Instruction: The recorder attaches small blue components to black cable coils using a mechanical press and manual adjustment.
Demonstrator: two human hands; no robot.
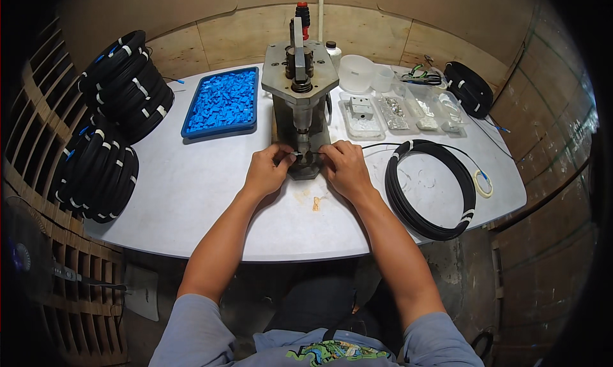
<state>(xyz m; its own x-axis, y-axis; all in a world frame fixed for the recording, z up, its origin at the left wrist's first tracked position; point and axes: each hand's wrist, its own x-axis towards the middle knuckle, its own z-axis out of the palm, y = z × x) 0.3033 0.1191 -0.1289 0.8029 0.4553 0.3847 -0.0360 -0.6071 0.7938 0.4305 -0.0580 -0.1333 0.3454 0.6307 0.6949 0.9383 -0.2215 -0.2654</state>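
Observation:
A metal bench press stands at the middle of the white table, with its ram pointing down between my hands. My left hand is closed in a pinch at the left of the press's lower tooling, around a small light-coloured piece too small to name. On the other side, my right hand pinches a thin black cable close to the tooling. That cable runs right to a large black cable coil tied with white bands. Between my fingertips, the cable's end is partly hidden by the tooling and my fingers.
Left of the press is a dark blue tray of small blue parts. Stacked black cable coils stand at the far left. Clear containers with small metal parts lie back right, near white tubs. A tape roll lies right.

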